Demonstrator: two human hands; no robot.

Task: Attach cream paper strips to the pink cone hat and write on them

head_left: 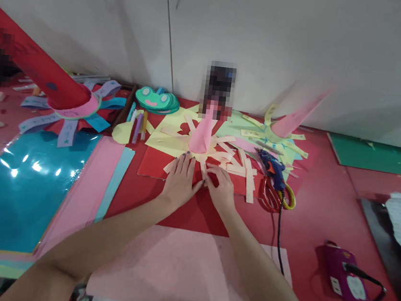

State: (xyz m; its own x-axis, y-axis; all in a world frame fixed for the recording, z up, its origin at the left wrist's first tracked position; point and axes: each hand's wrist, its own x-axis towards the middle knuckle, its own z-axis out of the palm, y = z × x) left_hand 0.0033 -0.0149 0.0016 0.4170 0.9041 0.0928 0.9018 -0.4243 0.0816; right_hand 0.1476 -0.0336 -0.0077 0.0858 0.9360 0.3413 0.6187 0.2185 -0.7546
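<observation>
A pink paper cone (202, 136) stands point up toward the far edge of the red tabletop (319, 202), roughly midway along it, with pale paper strips spreading out around its base. Yellow and red sheets lie beneath and in front of it.

The left hand (179, 177) lies palm down just in front of the cone, its fingers straight and slightly parted, grasping nothing; the thumb reaches across toward the other hand. The right hand (220, 187) is curled, thumb and forefinger drawn close together beside a cream strip (203, 165) that runs from the cone's base toward the tabletop's near edge. Whether those fingertips pinch the strip or only press on it, I cannot tell.

The step in hand appears to be setting or smoothing this strip at the cone's foot. The next move seems to call for light, even pressure from the fingertips, with the cone left unshifted, since thin paper would crease easily.

Loose strips (233, 167) lie to the right of the hands. Beyond them, a blue glue gun (273, 167) rests by looped scissors handles (292, 198). A second pink cone (293, 120) leans nearer the tabletop's far edge.
</observation>
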